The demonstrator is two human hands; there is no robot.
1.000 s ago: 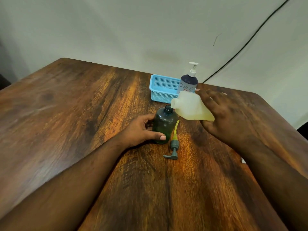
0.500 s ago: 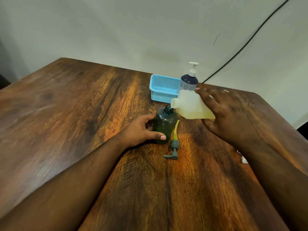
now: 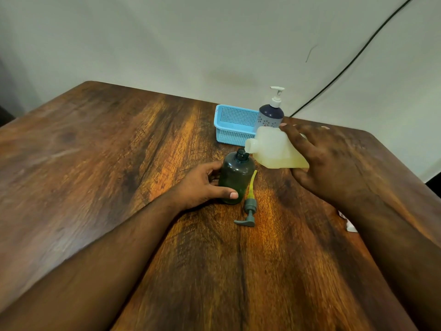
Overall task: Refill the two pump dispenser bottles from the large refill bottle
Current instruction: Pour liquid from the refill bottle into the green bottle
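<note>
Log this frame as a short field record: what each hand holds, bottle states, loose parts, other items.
left hand: grips dark green plastic bottle, upright, neck open
right hand: holds translucent refill bottle of yellowish liquid, tipped, spout at the green bottle's neck
loose part: grey pump head with yellow tube, lying on the wooden table
second dispenser: dark blue bottle with white pump, pump on
other: light blue perforated basket
</note>
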